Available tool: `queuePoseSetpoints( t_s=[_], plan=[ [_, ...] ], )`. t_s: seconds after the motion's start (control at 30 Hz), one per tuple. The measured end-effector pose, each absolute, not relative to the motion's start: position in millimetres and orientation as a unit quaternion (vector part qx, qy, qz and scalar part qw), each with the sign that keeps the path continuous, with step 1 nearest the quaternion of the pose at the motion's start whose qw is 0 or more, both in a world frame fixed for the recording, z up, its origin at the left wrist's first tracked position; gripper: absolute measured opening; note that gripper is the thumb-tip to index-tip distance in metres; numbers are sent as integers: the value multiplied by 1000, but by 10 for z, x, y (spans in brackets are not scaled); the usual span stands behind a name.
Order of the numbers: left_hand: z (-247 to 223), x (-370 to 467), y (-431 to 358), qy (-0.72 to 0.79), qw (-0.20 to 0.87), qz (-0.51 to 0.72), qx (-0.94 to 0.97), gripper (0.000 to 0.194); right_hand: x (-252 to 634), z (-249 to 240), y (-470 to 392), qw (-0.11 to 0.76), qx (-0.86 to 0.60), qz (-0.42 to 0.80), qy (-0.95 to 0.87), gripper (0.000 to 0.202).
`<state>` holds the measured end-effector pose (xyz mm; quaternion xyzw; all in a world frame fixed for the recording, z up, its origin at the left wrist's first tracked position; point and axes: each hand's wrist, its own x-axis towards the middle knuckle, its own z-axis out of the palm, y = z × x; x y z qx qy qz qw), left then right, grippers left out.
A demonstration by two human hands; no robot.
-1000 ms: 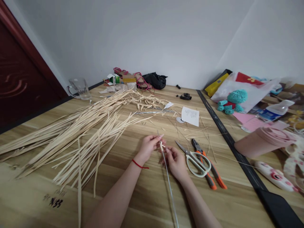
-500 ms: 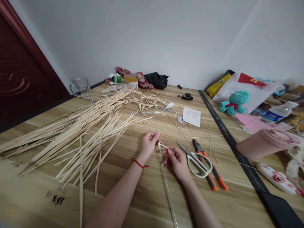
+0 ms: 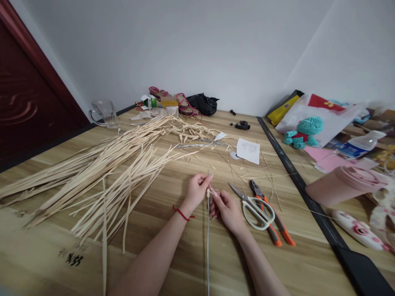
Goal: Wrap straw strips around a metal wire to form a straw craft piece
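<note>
My left hand (image 3: 198,189), with a red cord bracelet at its wrist, pinches a thin metal wire (image 3: 208,242) near its upper end. The wire runs down toward the bottom edge of the view. A small pale knot of straw strip (image 3: 208,192) is wrapped around the wire just below the left fingertips. Close against that knot, my right hand (image 3: 225,205) has its thumb and fingers closed on the straw strip, whose free end is mostly hidden. To the right lie white-handled scissors (image 3: 258,213) and orange-handled pliers (image 3: 274,218).
Long straw strips (image 3: 101,172) spread over the left of the wooden table. Farther back are a glass mug (image 3: 105,114), a black plastic bag (image 3: 202,104) and a paper note (image 3: 248,151). A pink roll (image 3: 345,185) and a teal crocheted toy (image 3: 305,132) lie at the right.
My right fingers have moved in against the knot, and the strip that stretched between the hands is now mostly hidden. The wire's lower end has swung left, so it hangs nearly straight down the view.
</note>
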<state>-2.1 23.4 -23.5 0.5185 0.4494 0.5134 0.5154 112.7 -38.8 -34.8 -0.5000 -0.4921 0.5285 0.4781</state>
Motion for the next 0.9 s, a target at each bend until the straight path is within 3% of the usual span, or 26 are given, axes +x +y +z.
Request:
queuePoseSetpoints(
  t_s=[0.6, 0.9],
  plan=[
    [-253, -105, 303, 438, 512, 531, 514, 29, 1053, -305, -476, 477, -452, 558, -508, 35],
    [-192, -113, 246, 440, 600, 426, 514, 42, 1131, -297, -396, 543, -414, 607, -406, 33]
  ],
)
